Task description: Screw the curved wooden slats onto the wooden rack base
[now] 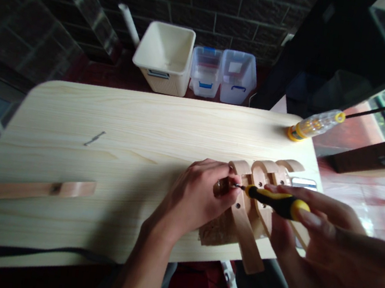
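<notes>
My right hand [325,248] is closed round a yellow and black screwdriver [280,201], which points left. Its tip meets a small screw at the fingertips of my left hand [201,191]. The fingers of my left hand are curled against a wooden assembly [245,240] of curved slats with dark screw holes, near the table's right front. What lies beneath my left fingers is partly hidden. More curved wooden pieces [265,167] stand side by side just beyond my hands.
On the table [145,122] lie a long wooden slat [32,189] at the left and small metal pieces [95,138]. A clear yellow-capped container [316,124] stands at the back right, with a phone [303,183] nearer. Bins [164,54] stand behind the table.
</notes>
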Motion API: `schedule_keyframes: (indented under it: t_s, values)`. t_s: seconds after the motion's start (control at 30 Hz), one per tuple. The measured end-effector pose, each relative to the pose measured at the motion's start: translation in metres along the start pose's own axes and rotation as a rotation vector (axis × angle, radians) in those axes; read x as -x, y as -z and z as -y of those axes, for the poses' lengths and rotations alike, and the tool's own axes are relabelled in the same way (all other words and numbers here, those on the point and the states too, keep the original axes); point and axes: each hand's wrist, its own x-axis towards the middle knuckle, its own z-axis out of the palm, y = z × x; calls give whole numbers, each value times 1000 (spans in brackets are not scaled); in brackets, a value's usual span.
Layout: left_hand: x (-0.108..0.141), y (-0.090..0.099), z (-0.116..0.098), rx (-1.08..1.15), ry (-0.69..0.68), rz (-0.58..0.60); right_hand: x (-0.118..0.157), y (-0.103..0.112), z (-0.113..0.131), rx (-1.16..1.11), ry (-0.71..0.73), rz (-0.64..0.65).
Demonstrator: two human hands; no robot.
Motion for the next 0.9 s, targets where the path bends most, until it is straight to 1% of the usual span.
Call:
schedule_keyframes:
  t_s: [0.2,0.37,0.47,0.6,0.7,0.83,0.9]
  values:
    - [0,1,-1,-31,18,6,2,2,-6,126,27,-46]
    - [0,1,-1,-46,33,20,4,3,-10,135,-18,-80]
    - [0,0,-1,-35,34,17,3,1,-7,92,-16,-83]
    - [0,0,-1,-20,26,14,-3,-1,1,-45,12,-114]
    - [0,0,-1,-18,26,13,-5,0,5,-91,16,-90]
    - [0,1,-2,-44,36,26,-1,4,5,31,-8,-29]
    - [0,1,-3,-46,37,29,0,5,4,82,-11,-21]
